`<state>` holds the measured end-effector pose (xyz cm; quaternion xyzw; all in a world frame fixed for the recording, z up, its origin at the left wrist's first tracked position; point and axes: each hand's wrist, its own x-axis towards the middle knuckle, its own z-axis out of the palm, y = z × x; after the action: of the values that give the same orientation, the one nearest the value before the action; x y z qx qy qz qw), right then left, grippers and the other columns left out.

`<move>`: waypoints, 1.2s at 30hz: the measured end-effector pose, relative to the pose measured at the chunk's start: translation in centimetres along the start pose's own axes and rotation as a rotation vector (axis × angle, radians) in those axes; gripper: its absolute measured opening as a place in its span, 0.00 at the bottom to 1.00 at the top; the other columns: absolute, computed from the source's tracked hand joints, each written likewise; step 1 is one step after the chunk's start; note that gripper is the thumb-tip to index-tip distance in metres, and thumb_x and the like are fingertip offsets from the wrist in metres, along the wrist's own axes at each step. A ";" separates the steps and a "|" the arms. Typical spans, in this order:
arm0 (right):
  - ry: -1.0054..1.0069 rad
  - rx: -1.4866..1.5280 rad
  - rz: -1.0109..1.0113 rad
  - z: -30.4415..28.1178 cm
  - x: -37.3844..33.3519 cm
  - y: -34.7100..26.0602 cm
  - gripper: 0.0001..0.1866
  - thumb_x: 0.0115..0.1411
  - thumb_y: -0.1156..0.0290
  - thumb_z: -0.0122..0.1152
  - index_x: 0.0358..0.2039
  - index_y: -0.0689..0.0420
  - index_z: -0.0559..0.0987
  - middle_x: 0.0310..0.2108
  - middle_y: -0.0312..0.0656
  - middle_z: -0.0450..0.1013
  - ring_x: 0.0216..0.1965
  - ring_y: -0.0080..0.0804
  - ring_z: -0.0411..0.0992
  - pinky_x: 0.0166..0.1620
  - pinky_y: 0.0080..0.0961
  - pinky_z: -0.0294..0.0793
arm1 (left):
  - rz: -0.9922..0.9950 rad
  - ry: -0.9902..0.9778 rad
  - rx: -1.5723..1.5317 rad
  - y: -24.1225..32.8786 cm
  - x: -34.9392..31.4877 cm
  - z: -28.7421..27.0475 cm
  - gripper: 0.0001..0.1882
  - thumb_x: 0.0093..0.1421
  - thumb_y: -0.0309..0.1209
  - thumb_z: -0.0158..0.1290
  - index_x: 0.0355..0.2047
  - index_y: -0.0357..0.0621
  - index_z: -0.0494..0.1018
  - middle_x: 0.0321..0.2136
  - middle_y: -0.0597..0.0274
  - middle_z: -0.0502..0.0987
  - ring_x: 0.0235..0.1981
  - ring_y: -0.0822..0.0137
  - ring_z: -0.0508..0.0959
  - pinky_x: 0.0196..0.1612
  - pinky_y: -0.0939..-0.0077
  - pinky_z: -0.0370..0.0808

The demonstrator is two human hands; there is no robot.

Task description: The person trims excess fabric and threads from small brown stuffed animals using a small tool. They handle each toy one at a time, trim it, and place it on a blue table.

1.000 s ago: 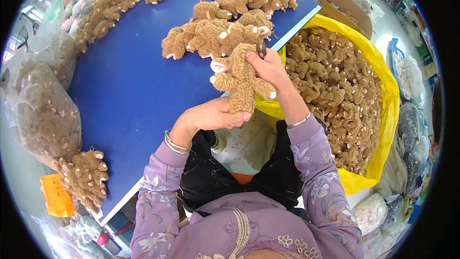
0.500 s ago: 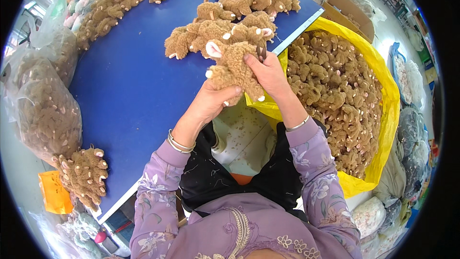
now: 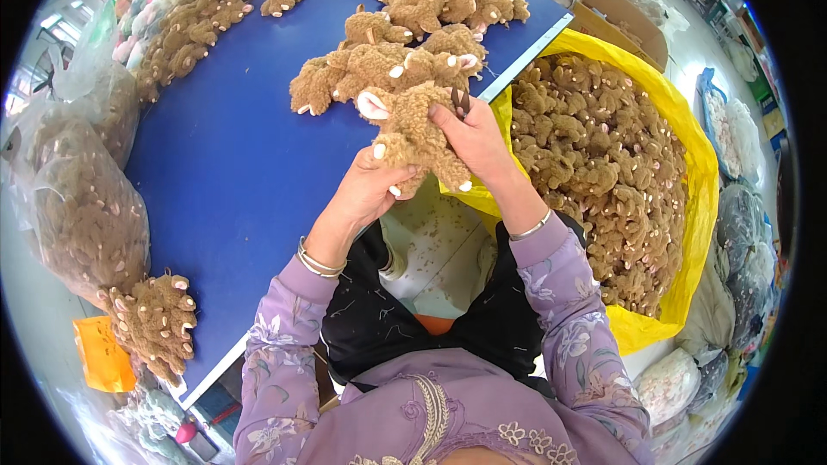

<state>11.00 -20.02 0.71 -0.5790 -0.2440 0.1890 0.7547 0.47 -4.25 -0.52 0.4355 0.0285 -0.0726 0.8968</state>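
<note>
A brown curly plush toy with a pale pink-lined ear and white paw tips is held over the near edge of the blue table. My left hand is closed on its lower left part, thumb on top. My right hand grips its right side, thumb pressed into the fur. Two dark pointed tips, like those of small thread snips, stick out beside the right thumb; their handle is hidden in that hand. Just beyond lies a pile of similar plush toys.
A yellow sack full of plush toys stands to the right, beside a cardboard box. More toys line the far left table edge. Clear plastic bags of toys and an orange packet are at the left.
The plush toy stays in both hands, tilted slightly differently and a touch further left and lower in the picture. The whole view has shifted slightly.
</note>
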 end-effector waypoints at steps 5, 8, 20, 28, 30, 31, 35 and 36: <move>-0.014 0.055 -0.024 0.3 -0.4 -0.8 0.11 0.64 0.71 0.57 0.43 0.63 0.76 0.34 0.31 0.75 0.34 0.15 0.69 0.37 0.18 0.71 | 0.033 -0.027 -0.039 -0.4 -0.1 -0.3 0.18 0.57 0.14 0.53 0.49 0.37 0.70 0.43 0.61 0.77 0.43 0.68 0.78 0.43 0.74 0.76; -0.014 -0.024 0.017 0.3 -0.8 -1.9 0.11 0.64 0.70 0.57 0.42 0.64 0.76 0.34 0.32 0.75 0.34 0.15 0.69 0.37 0.19 0.71 | 0.046 0.043 -0.015 -0.5 -0.1 0.3 0.20 0.56 0.14 0.53 0.49 0.37 0.69 0.43 0.61 0.76 0.43 0.67 0.78 0.43 0.74 0.76; -0.053 -0.379 0.088 -0.7 -0.5 -2.3 0.13 0.64 0.65 0.54 0.34 0.65 0.75 0.22 0.32 0.70 0.28 0.16 0.64 0.31 0.23 0.68 | 0.061 -0.026 0.016 -0.7 0.3 -0.4 0.25 0.55 0.14 0.50 0.54 0.38 0.66 0.48 0.60 0.74 0.47 0.67 0.75 0.49 0.71 0.73; -0.026 -0.361 0.040 -0.6 -0.3 -2.1 0.10 0.63 0.69 0.55 0.35 0.65 0.76 0.25 0.31 0.71 0.29 0.15 0.63 0.32 0.22 0.68 | 0.083 -0.023 0.019 -0.5 0.0 0.1 0.23 0.55 0.14 0.52 0.53 0.36 0.69 0.48 0.59 0.76 0.47 0.67 0.77 0.51 0.73 0.73; -0.019 -0.286 0.042 -0.3 -0.6 -2.4 0.10 0.63 0.70 0.55 0.35 0.65 0.76 0.26 0.31 0.71 0.29 0.15 0.64 0.32 0.22 0.68 | 0.076 -0.033 0.023 -0.4 0.0 0.0 0.24 0.55 0.15 0.53 0.54 0.37 0.68 0.48 0.59 0.75 0.48 0.67 0.76 0.51 0.72 0.73; -0.020 -0.265 0.031 -0.3 -0.6 -2.4 0.09 0.63 0.70 0.55 0.36 0.65 0.76 0.27 0.31 0.72 0.30 0.15 0.64 0.33 0.21 0.68 | 0.077 -0.050 0.017 -0.4 0.0 -0.3 0.25 0.55 0.16 0.53 0.54 0.37 0.67 0.49 0.60 0.75 0.49 0.67 0.76 0.52 0.72 0.72; 0.000 -0.229 0.000 0.0 -0.6 -1.8 0.10 0.61 0.71 0.57 0.38 0.66 0.76 0.28 0.32 0.73 0.31 0.15 0.66 0.34 0.21 0.70 | 0.057 -0.048 0.000 0.0 -0.1 0.3 0.27 0.56 0.19 0.54 0.57 0.39 0.64 0.51 0.61 0.73 0.52 0.67 0.73 0.53 0.71 0.72; 0.012 -0.233 -0.004 0.1 -0.6 -1.5 0.10 0.61 0.71 0.58 0.38 0.66 0.76 0.29 0.33 0.74 0.31 0.15 0.66 0.35 0.21 0.70 | 0.044 -0.030 -0.004 0.3 -0.1 0.9 0.28 0.57 0.20 0.55 0.58 0.40 0.63 0.51 0.61 0.72 0.52 0.67 0.73 0.53 0.70 0.71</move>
<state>10.48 -20.69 2.11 -0.6633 -0.2611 0.1546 0.6841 0.43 -4.76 0.25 0.4331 0.0055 -0.0591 0.8994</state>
